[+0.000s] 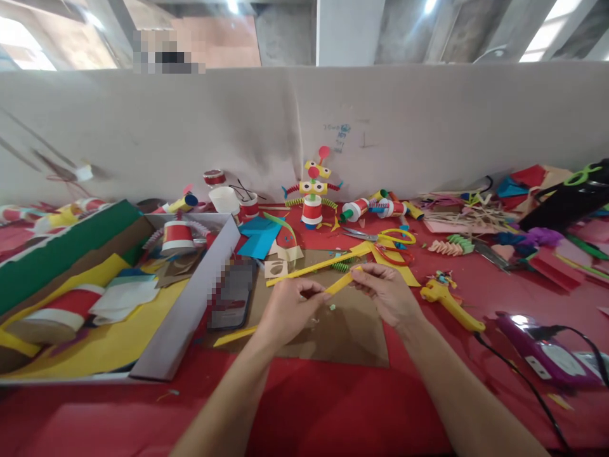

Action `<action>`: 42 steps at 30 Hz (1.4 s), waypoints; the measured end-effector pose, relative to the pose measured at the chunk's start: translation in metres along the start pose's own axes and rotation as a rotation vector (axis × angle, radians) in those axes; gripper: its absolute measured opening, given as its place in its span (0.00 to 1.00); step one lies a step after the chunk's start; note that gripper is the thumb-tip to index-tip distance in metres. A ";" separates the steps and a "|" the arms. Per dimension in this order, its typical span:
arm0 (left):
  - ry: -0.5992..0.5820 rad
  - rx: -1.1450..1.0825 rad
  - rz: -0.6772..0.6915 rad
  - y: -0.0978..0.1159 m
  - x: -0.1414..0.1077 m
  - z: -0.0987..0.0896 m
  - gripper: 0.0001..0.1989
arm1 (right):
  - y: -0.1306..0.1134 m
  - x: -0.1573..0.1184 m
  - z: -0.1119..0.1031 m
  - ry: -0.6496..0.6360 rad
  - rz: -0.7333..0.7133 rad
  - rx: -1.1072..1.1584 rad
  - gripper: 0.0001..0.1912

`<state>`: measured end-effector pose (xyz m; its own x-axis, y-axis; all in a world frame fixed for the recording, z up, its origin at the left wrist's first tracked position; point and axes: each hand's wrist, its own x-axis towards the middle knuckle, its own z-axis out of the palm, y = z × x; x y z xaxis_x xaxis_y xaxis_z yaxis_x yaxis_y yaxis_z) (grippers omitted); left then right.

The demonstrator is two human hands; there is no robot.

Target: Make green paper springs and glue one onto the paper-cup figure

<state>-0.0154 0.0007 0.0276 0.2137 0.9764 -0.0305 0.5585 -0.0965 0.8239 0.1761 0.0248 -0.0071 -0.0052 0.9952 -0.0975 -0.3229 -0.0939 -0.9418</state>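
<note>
Between my two hands a yellow paper strip (343, 284) is stretched over a brown cardboard sheet (352, 343). My left hand (292, 308) pinches its lower left part, and the tail end of yellow paper shows past that hand on the left. The fingers of my right hand (387, 292) close on the strip's upper right end. Just behind the hands lies a longer yellow strip (318, 262). A small green coiled paper piece (343, 263) rests near my right fingertips.
An open box (183, 324) of paper and cups stands left, beside a phone (233, 295). Scissors (394, 237) and cup figures (312, 212) are behind. A yellow glue gun (451, 308) with cord and a purple power strip (547, 355) lie right.
</note>
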 end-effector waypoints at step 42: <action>-0.492 -1.237 -0.242 -0.024 0.014 0.039 0.08 | 0.005 -0.018 0.012 -0.107 -0.165 -0.117 0.09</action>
<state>0.0055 0.0092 -0.0147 0.6214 0.7494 -0.2287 -0.4034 0.5562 0.7265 0.1635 0.0068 -0.0062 -0.0639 0.9939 0.0894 -0.2159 0.0737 -0.9736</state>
